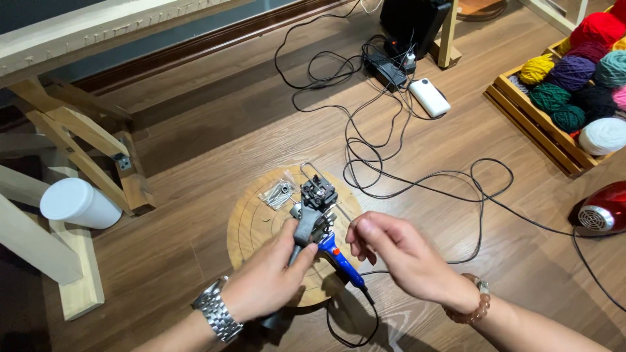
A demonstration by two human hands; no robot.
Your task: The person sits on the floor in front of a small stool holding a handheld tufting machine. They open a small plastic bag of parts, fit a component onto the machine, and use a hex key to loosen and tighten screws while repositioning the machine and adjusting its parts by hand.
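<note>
Left hand (264, 280) grips grey handle of tufting gun (314, 208), holding it above round wooden board (251, 221). Right hand (394, 251) pinches thin strand between fingertips, just beside gun. Small bag of metal parts (279, 193) lies on board. Black cable (424, 182) loops on floor near right wrist. Risk: strand slips from pinch; sleeve or wrist catches cable, pulls gun sideways.

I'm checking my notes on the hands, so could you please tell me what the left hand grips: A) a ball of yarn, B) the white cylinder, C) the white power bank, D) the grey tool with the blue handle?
D: the left hand wraps around the grey tool over the round wooden board.
</note>
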